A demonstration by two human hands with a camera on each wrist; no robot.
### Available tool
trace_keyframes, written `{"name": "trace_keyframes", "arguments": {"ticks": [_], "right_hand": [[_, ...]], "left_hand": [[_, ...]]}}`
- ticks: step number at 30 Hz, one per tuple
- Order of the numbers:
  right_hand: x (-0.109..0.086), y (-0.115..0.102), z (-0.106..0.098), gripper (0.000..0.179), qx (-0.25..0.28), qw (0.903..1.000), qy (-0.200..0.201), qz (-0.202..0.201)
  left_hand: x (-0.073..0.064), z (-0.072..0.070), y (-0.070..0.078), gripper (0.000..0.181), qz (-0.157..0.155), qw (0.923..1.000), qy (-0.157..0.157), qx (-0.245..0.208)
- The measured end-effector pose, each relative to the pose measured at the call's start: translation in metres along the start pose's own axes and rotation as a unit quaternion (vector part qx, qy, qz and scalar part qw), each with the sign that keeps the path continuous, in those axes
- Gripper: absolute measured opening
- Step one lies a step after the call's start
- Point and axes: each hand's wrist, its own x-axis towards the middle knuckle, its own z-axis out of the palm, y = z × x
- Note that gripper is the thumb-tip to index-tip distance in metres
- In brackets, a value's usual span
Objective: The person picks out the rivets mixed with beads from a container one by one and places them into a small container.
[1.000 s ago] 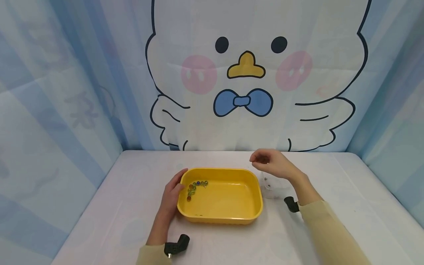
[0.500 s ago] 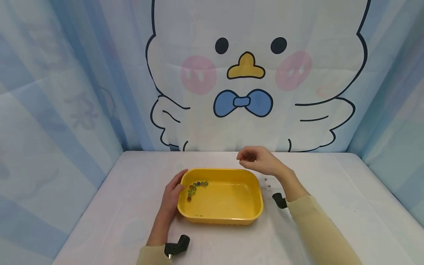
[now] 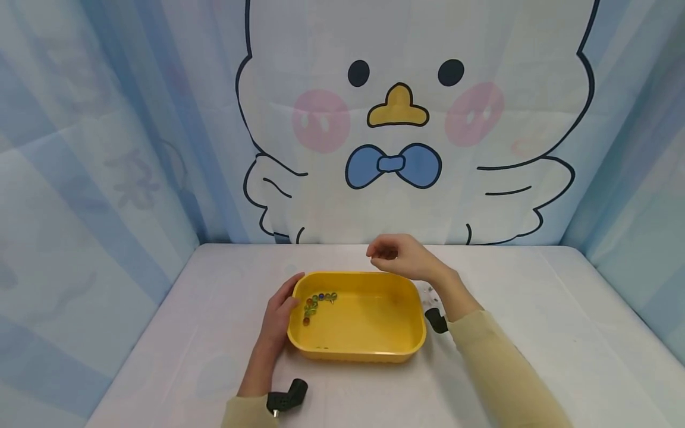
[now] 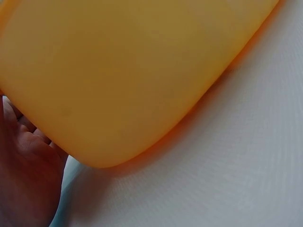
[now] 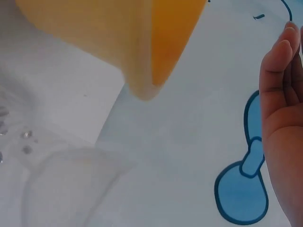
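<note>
A yellow rectangular basin (image 3: 355,324) stands on the white table. Several glass marbles (image 3: 313,306), green, amber and one blue, lie inside along its left end. My left hand (image 3: 278,312) holds that left end, with fingers along the outer wall and thumb at the rim; the left wrist view shows the palm (image 4: 31,161) beside the wall. Above the basin's far right rim is my right hand (image 3: 404,255), its fingers bent toward the thumb. In the right wrist view the right hand (image 5: 284,113) is partly cut off, and I cannot tell what lies inside it.
Right of the basin, partly behind my right wrist, is a clear plastic container (image 5: 71,179) with small shiny bits in it. Black wrist cameras (image 3: 287,397) sit on both sleeves. A printed cloth backdrop (image 3: 396,208) hangs beyond the table's far edge.
My right hand has moved left, from beyond the basin's right corner above the clear container to over the far rim. My left hand, the basin and the marbles have stayed in place.
</note>
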Motion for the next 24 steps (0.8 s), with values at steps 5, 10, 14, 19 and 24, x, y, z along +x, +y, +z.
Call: {"name": "trace_keyframes", "arguments": {"ticks": [5,10,14,19,24], "right_hand": [[0.007,-0.006,0.005,0.013,0.0,0.9999,-0.01,0.001],[0.012,-0.014,0.008,0.013,-0.008,0.9998,-0.017,0.006],[0.017,-0.019,0.011,0.012,-0.004,0.9997,-0.023,0.001],[0.023,-0.02,0.018,0.012,0.017,0.999,-0.042,-0.002],[0.029,-0.018,0.029,0.011,0.018,0.998,-0.061,-0.002]], "left_hand": [[0.0,0.0,-0.001,0.057,0.003,1.0,-0.006,-0.004],[0.0,-0.001,0.0,0.057,0.005,1.0,-0.006,-0.006],[0.0,-0.001,0.0,0.057,0.003,1.0,-0.006,-0.005],[0.0,-0.001,-0.001,0.057,0.005,1.0,-0.008,-0.002],[0.001,-0.001,-0.001,0.056,0.007,0.9999,-0.009,-0.003]]}}
